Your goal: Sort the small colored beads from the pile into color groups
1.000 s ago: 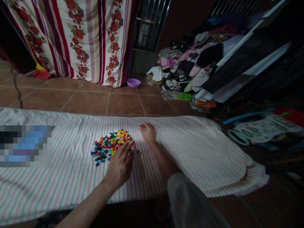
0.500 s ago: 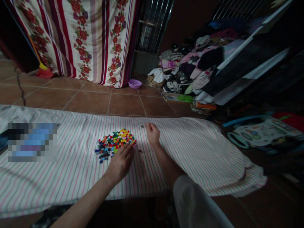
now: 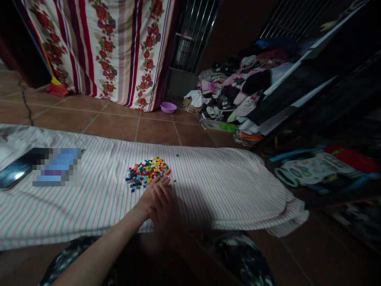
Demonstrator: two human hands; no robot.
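A pile of small multicoloured pieces, like beads or tiny bricks (image 3: 143,174), lies on the striped cloth (image 3: 226,186). My left hand (image 3: 147,198) rests at the near right edge of the pile. Its palm looks turned up and its fingers are stretched out. Across that palm lies my right hand (image 3: 163,200), fingers extended and touching the left hand. Anything small between the two hands is hidden. Apart from the pile, a dark green piece (image 3: 177,155) and a dark reddish piece (image 3: 175,181) lie to the right.
Left on the cloth are a dark phone (image 3: 18,169) and a blurred-out blue patch (image 3: 58,167). Beyond, on the tiled floor, stand a purple basin (image 3: 168,107) and a heap of clothes (image 3: 232,85). A floral curtain (image 3: 122,51) hangs behind.
My right hand has come left and nearer from beside the green piece onto my left hand. My left hand has turned from palm down to palm up. The view has shifted slightly.
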